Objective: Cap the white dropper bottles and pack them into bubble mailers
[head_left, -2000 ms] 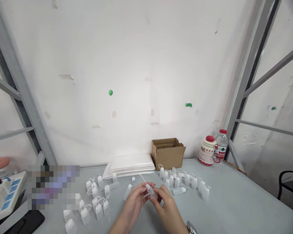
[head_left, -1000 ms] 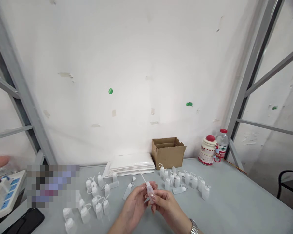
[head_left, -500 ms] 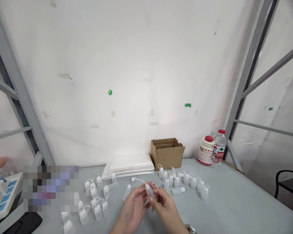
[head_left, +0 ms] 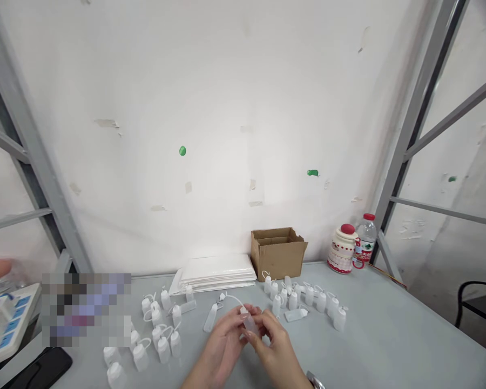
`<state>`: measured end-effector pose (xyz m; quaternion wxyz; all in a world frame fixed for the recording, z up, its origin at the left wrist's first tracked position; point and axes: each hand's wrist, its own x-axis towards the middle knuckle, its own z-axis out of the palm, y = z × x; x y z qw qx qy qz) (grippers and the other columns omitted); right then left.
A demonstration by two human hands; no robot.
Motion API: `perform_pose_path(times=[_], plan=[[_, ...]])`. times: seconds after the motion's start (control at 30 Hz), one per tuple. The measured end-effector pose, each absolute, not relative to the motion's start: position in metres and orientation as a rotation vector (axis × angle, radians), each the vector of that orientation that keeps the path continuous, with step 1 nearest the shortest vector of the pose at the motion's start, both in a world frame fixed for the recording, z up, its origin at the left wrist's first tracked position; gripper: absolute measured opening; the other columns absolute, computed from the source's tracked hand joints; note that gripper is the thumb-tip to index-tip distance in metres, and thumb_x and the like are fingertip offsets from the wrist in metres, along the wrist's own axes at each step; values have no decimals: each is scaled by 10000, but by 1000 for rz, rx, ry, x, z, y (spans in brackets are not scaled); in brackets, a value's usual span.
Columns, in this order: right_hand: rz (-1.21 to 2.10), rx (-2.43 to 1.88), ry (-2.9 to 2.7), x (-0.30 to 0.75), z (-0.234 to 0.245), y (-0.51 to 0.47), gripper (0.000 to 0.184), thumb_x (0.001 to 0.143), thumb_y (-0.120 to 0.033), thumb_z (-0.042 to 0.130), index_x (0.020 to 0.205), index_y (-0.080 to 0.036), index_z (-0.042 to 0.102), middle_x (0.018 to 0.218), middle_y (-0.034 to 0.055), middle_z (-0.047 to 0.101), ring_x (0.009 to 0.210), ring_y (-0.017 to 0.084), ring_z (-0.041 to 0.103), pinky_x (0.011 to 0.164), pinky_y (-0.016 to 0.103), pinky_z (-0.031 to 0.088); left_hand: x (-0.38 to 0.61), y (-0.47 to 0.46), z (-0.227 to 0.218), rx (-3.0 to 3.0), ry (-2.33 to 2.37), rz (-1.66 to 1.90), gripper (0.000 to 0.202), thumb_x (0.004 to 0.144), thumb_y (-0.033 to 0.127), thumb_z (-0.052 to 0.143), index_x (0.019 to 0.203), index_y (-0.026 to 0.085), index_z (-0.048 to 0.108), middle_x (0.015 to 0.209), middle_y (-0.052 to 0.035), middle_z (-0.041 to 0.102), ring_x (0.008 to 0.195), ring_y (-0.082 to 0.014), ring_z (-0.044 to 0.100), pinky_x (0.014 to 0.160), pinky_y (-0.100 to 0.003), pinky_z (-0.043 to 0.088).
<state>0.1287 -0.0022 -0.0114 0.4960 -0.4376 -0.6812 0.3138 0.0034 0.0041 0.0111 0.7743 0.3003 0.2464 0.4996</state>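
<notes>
Near the table's front, both my hands close on one small translucent squeeze bottle (head_left: 250, 322). It tilts, and its tethered cap (head_left: 222, 296) sticks out to the upper left on a thin curved strap. My left hand (head_left: 225, 341) holds the bottle from the left side, with its fingers around the neck. The thumb and fingers of my right hand (head_left: 272, 339) pinch the body from the right. Just left of my hands, another squeeze bottle (head_left: 210, 319) lies on the table. A further bottle (head_left: 296, 314) rests on its side to the right.
Several squeeze bottles (head_left: 162, 348) stand on the left, and several more (head_left: 321, 301) on the right. Against the wall are a stack of white sheets (head_left: 214, 273), a cardboard box (head_left: 281, 259), a cream jar (head_left: 342, 249) and a plastic bottle (head_left: 366, 237). A phone (head_left: 40, 370) and power strip (head_left: 12, 324) lie left.
Both hands keep hold of the squeeze bottle, and the fingers have shifted slightly around its neck. The camera view has moved a little; the other bottles stay where they were.
</notes>
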Motion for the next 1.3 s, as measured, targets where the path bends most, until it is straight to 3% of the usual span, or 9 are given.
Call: perform_pose_path(times=[0.2,0.5,0.7,0.8,1.3], plan=[[638,-1060,-1696,129,-16,-1,123,793,-292,548,783,-196,623,714,16,529,637,141,506,606,242,445,7,4,7,682,584,1129,183,685,141,514,774,154,673,857,-68,669,916,-234,560,823,-338,355],[345,-1041,-1726,126,-15,-4,147,836,-299,506,787,-186,586,671,12,530,556,119,504,523,224,450,6,4,3,624,478,1106,308,705,218,493,945,166,680,968,-89,679,1117,-275,474,957,-400,288],[-290,-956,-1846,133,-18,3,157,851,-167,421,924,-177,559,659,26,527,576,149,493,495,246,406,6,4,1,669,454,1081,352,715,242,471,998,177,669,1133,-60,632,1242,-256,351,1020,-383,232],[-510,-938,-1860,137,-17,7,190,840,-100,388,868,-178,559,631,24,514,566,152,471,494,250,370,7,3,2,716,407,1081,363,715,232,477,1029,188,655,1195,-33,600,1261,-241,330,1038,-376,221],[-428,-1036,-1863,135,-20,6,173,835,-113,398,870,-179,554,651,27,501,580,150,486,488,234,368,8,3,-2,736,402,1083,360,757,245,465,1072,203,633,1234,-14,577,1290,-228,296,1069,-371,186]])
